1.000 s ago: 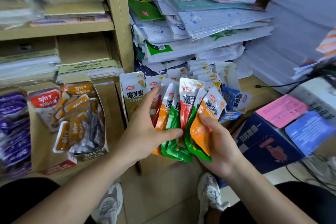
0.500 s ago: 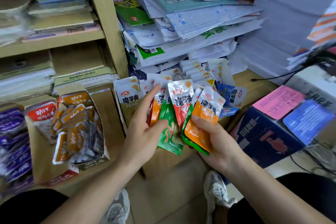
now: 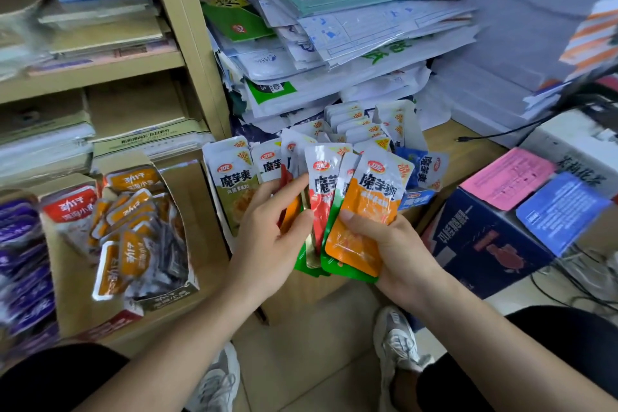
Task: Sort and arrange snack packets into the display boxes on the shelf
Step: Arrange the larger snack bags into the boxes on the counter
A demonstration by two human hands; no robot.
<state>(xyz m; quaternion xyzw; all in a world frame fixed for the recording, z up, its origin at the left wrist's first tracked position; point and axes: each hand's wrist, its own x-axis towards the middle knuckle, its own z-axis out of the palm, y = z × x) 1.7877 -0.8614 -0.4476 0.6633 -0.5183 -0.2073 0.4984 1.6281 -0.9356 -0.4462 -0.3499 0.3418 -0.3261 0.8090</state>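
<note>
My right hand [image 3: 398, 251] grips a fanned bunch of snack packets, with an orange packet [image 3: 364, 211] in front and a red packet [image 3: 322, 197] and green ones behind. My left hand [image 3: 267, 231] pinches further packets at the left of the bunch, index finger stretched up along them. Behind stands an open display box [image 3: 230, 184] with an olive front, and a blue-fronted box [image 3: 421, 177] holding upright white-topped packets [image 3: 354, 124].
Left on the shelf stands an open box of orange packets [image 3: 133, 231], with purple packets [image 3: 20, 264] at the far left. Stacks of paper and envelopes [image 3: 351, 37] fill the shelf behind. A dark blue carton [image 3: 485, 244] with pink and blue sheets stands right. My shoes [image 3: 398, 341] are below.
The bunch has risen toward the display boxes. My left hand has shifted from lying over the packets to pinching some at the left, spreading the fan.
</note>
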